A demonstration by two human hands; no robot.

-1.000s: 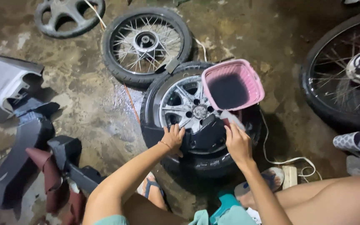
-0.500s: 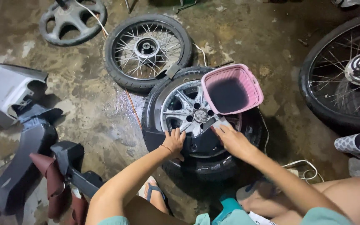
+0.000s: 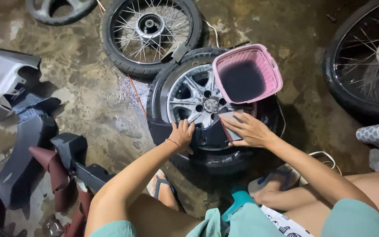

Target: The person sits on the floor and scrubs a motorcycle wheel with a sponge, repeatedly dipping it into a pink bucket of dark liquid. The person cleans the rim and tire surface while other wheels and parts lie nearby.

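On the flat-lying wheel (image 3: pixel 198 103) (axle upward), both hands (image 3: pixel 216 131).

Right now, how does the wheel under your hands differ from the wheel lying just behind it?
The cast wheel has broad silver spokes; the spoked wheel has thin wire spokes. The cast wheel carries a pink basket and a dark panel, held by the left hand and right hand; the spoked wheel lies bare and untouched. The cast wheel's tyre looks fatter. Both lie flat on the wet concrete floor, tyres fitted.

Motorbike repair workshop – wheels (image 3: pixel 152 33), fairings (image 3: pixel 5 81)
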